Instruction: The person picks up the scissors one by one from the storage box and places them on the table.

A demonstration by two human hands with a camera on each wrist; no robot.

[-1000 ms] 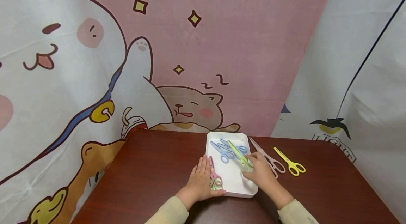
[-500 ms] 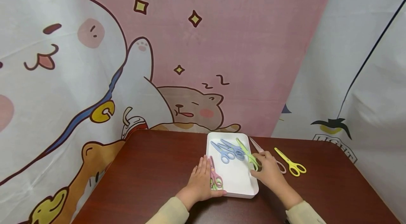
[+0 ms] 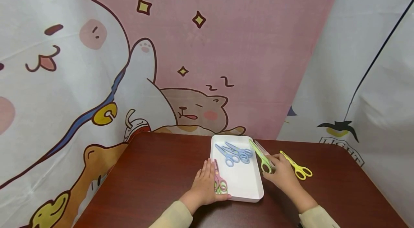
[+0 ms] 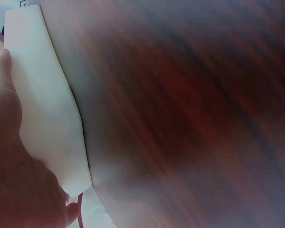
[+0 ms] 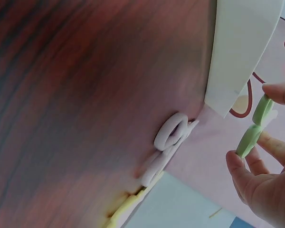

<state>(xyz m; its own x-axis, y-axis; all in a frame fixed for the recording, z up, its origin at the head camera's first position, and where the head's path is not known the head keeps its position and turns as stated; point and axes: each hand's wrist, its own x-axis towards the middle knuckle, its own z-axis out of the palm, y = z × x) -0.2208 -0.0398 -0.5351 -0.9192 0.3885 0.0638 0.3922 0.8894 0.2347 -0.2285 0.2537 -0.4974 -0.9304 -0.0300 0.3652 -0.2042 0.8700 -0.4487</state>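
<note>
A pair of green scissors point(image 3: 258, 154) is held by its handles in my right hand point(image 3: 285, 176), over the tray's right edge. In the right wrist view, the thumb and fingers pinch the green handle loops point(image 5: 250, 140), which are raised off the table. My left hand point(image 3: 203, 183) lies along the left side of the white tray point(image 3: 242, 189), fingers straight, thumb stretched along its front edge. Inside the tray are several blue scissors point(image 3: 229, 157) in the upper part. Pink scissors point(image 3: 219, 178) lie beside the left fingers, with something green partly hidden beneath them.
Pale pink scissors point(image 5: 173, 130) lie on the table right of the tray, partly hidden in the head view by the right hand. Yellow scissors point(image 3: 298, 169) lie farther right. Behind the dark wooden table point(image 3: 155, 170) hangs a cartoon cloth point(image 3: 258, 59).
My right hand has carried the green scissors rightward, from above the blue scissors in the tray to its right edge, over the pale pink scissors. The left hand has stayed in place.
</note>
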